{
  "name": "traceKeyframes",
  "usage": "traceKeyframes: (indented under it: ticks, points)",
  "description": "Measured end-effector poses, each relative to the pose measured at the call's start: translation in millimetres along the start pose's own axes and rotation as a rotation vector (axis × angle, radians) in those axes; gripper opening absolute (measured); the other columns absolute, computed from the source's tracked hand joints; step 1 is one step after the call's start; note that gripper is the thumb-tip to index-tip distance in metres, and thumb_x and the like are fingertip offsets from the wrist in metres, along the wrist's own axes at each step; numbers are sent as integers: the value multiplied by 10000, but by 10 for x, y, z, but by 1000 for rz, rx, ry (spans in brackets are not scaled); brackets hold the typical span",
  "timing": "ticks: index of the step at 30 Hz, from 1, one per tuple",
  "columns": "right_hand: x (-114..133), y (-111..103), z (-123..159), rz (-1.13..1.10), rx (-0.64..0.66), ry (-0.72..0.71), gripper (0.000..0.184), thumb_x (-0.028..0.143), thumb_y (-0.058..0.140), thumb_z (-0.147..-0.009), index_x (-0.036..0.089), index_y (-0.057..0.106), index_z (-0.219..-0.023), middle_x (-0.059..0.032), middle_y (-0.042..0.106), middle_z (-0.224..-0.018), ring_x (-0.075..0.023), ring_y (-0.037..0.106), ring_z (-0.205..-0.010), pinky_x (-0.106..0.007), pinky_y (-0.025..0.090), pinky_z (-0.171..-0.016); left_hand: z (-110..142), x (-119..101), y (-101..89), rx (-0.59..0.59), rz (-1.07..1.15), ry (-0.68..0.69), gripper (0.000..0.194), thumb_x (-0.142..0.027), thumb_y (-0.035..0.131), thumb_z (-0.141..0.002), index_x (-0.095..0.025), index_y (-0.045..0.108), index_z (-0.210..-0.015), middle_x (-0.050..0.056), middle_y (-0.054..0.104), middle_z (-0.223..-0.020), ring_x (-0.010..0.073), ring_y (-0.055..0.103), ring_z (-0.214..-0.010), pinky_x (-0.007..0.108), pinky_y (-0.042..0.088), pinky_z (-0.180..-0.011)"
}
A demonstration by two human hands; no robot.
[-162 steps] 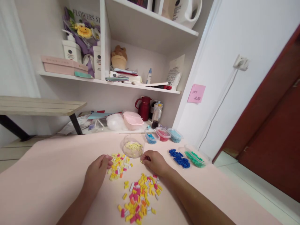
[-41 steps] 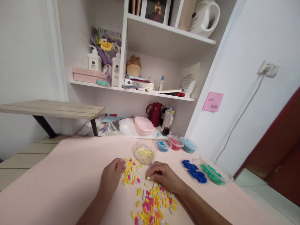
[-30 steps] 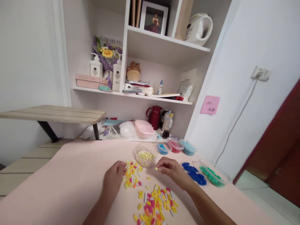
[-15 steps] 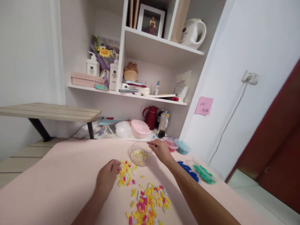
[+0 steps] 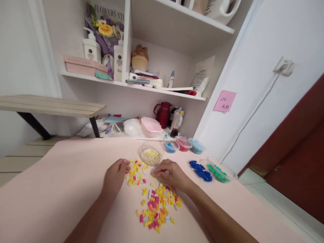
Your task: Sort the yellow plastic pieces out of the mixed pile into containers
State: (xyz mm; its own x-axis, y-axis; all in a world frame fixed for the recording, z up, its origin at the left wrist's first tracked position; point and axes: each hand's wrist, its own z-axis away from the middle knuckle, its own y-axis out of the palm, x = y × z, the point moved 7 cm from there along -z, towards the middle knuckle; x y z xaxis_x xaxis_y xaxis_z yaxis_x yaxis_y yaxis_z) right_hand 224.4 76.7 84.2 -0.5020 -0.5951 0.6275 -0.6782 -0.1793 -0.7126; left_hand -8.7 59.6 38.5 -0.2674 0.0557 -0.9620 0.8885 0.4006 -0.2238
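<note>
Lightness and hard edges call for a gentle pinch

The small yellow piece (image 5: 154, 175) is on the worktop (image 5: 121, 216), right at the fingertips of the right hand (image 5: 172, 172), between the upper pile (image 5: 136, 171) and the lower pile (image 5: 153, 204). That hand is bent into a loose pinch, thumb drawn close to the forefinger; whether the piece is gripped or only touched is not clear. The left hand (image 5: 115, 175) sits half curled at the left edge of the upper pile, with nothing visible in its grasp, though the inside of its palm is hidden.

The piece looks like moulded plastic, so it is probably very light, stiff and hard to break. Its smooth faces may slip, and its smallness leaves room for little more than the tip of a thumb and one finger. The long sides seem the best place to take hold; squeezing hard at a corner could make it flick away. Pieces packed in the piles likely need separating first, as neighbours may come along. Beyond the right hand stands the round clear tub (image 5: 152, 162) with pale yellow pieces inside
</note>
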Motion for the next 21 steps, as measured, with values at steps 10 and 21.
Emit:
traceKeyframes:
  ticks: [10, 21]
  points:
    - [114, 188, 46, 176, 134, -71, 75, 280, 720, -777, 266, 755, -842, -16, 708, -825, -175, 624, -806, -261, 439, -732, 5, 5, 26, 30, -40, -8, 364, -511, 451, -819, -212, 652, -771, 23, 695, -724, 198, 660, -704, 328, 478, -726]
    - [216, 4, -10, 212, 46, -71, 157, 105, 635, -755, 228, 718, -805, -8, 687, -797, -145, 598, -734, -238, 423, -680, 11, 30, 43, 35, -65, -36, 342, -480, 439, -824, -216, 654, -788, 26, 698, -750, 201, 658, -711, 318, 472, -707]
